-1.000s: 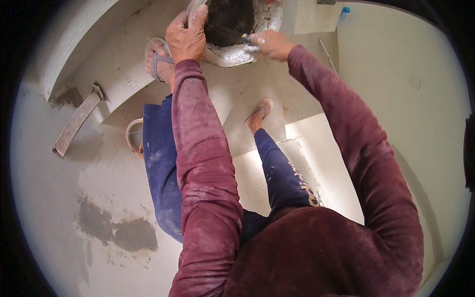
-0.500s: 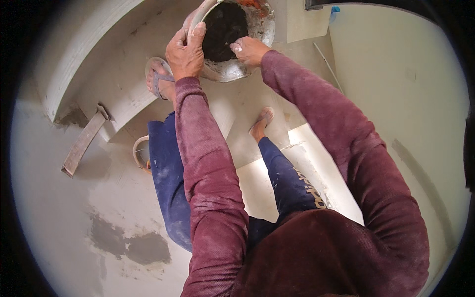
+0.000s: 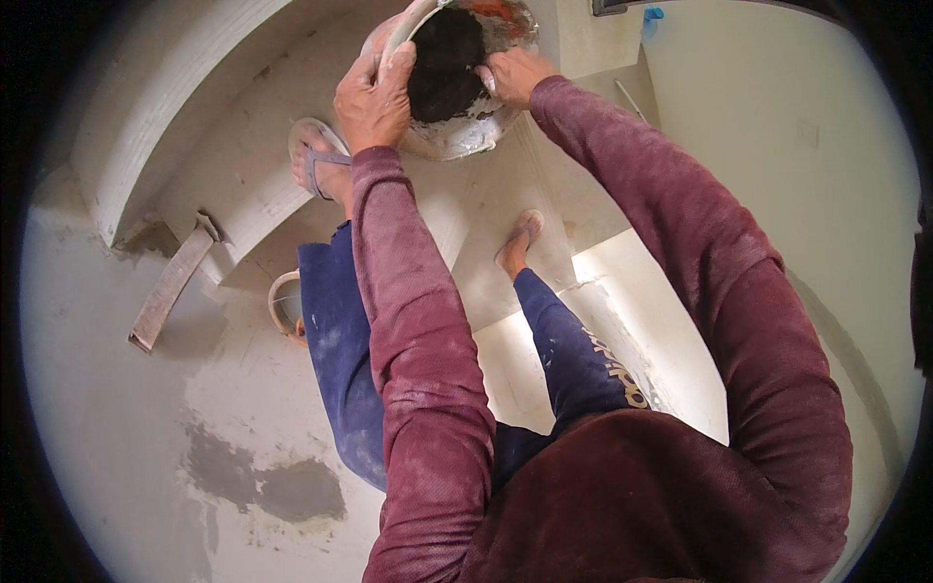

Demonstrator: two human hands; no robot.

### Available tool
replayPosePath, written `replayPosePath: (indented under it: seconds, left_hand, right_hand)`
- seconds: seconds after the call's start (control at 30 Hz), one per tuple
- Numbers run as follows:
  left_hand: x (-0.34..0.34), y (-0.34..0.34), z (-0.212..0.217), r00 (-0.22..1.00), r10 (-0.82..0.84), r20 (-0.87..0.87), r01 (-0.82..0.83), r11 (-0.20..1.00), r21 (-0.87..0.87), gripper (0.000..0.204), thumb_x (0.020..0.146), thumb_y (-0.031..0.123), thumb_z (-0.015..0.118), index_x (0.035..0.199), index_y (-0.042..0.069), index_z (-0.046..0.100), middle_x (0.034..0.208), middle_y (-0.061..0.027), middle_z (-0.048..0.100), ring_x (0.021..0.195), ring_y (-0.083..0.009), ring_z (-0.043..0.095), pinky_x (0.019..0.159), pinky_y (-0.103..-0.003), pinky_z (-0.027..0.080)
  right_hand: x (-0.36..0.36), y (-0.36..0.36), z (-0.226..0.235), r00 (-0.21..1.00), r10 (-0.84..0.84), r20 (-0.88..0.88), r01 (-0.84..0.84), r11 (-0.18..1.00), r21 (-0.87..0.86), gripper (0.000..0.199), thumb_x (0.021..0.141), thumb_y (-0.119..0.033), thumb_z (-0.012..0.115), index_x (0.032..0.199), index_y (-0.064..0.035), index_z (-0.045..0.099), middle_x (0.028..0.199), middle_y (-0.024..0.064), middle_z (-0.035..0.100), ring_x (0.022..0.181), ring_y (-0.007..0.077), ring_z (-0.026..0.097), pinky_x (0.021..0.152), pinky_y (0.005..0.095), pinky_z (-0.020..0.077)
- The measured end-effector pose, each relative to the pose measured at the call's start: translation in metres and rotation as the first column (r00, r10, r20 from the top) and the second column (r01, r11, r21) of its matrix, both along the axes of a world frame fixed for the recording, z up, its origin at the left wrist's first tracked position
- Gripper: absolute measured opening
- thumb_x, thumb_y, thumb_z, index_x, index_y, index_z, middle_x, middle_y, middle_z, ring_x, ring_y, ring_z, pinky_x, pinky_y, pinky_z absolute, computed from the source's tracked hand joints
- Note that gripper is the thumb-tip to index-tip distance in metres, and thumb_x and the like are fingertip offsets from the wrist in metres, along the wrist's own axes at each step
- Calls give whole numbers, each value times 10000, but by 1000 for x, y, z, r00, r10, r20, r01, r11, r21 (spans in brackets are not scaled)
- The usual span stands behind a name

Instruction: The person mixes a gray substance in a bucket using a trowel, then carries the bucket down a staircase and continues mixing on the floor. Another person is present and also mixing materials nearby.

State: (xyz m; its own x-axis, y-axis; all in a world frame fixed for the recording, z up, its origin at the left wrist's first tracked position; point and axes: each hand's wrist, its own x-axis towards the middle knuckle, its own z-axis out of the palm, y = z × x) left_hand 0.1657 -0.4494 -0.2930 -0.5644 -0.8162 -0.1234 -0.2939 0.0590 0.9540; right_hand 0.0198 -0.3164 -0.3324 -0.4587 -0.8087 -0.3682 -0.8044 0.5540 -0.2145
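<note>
My left hand (image 3: 375, 102) is closed round the pale rim of a round bucket (image 3: 455, 141), with the thumb along the edge. The bucket's wall is crusted with whitish, silvery residue, and an orange-red patch shows on the far inside. Dark grey, wet-looking material (image 3: 445, 68) lies in it. At the right side of the opening is my right hand (image 3: 517, 76), its fingers curled and smeared with white over the dark material. Whatever those fingers may hold is hidden.
Below the bucket, my sandalled feet (image 3: 321, 165) stand on pale, step-like surfaces. A weathered strip of wood (image 3: 175, 284) leans at left. Beside my left leg is a round container's rim (image 3: 284, 309). A thin white rod (image 3: 630, 99) and a small blue object (image 3: 652, 19) are at right.
My right hand has moved slightly right and up across the bucket's opening. My left hand keeps its grip on the rim. The whole view has shifted a little.
</note>
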Motion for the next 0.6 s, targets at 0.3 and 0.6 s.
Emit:
replayPosePath:
  seconds: [0.3,0.6]
  left_hand:
    - [-7,5,11,999,-27,-41,26,999,-27,380,775,380,630,954,45,650,788,-18,613,732,-102,526,678,-246,413]
    - [-12,5,7,999,-9,34,10,999,-50,389,763,386,653,933,37,660,728,19,581,667,-71,480,628,-228,397]
  right_hand:
    - [-22,12,16,961,196,-194,-226,963,-148,201,905,-267,380,906,-77,447,704,150,555,684,341,573,595,450,461]
    - [17,2,-37,897,-194,398,175,981,85,380,852,-333,429,815,16,574,848,224,600,840,403,566,738,445,454]
